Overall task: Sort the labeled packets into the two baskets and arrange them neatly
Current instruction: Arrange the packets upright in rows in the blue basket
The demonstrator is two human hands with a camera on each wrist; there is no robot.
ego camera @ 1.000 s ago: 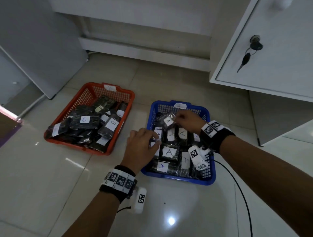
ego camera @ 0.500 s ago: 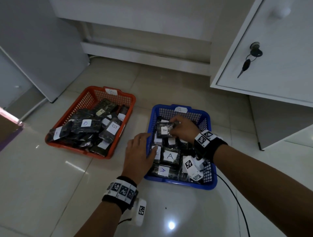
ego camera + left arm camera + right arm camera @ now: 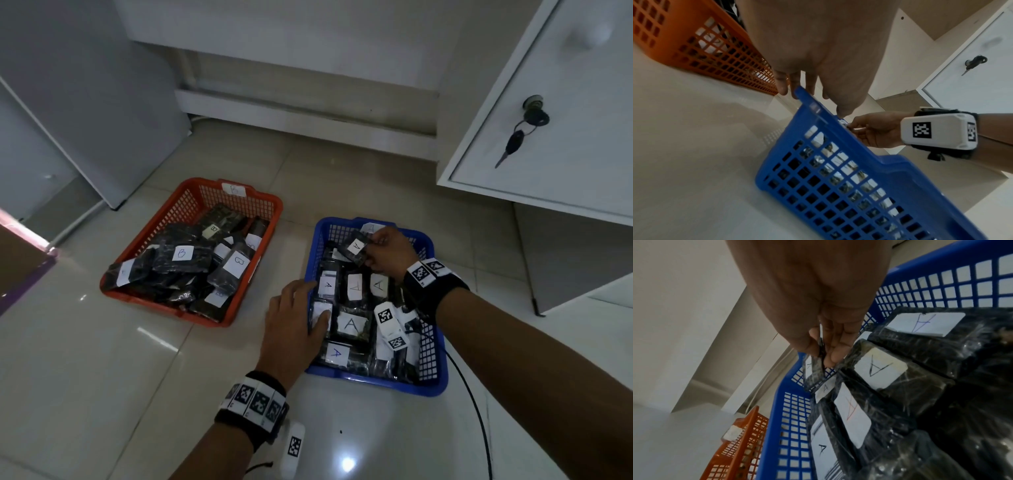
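Lifting clear of the rows now, right hand point(image 3: 387, 253) pinches an A packet point(image 3: 356, 248) over blue basket point(image 3: 376, 385); left hand point(image 3: 294, 329) flat, steadying; re-placement pending.

A glossy tiled floor point(image 3: 102, 377) bears an orange basket point(image 3: 191, 202) beside a blue basket point(image 3: 431, 383).

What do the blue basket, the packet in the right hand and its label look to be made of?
Blue basket: moulded plastic, likely rigid; grid-holed walls, slight sheen.
Packet, pinched by the right hand: dark contents in clear glossy film, judging by crinkles and glints.
Label: matte white paper, probably; handwritten A.
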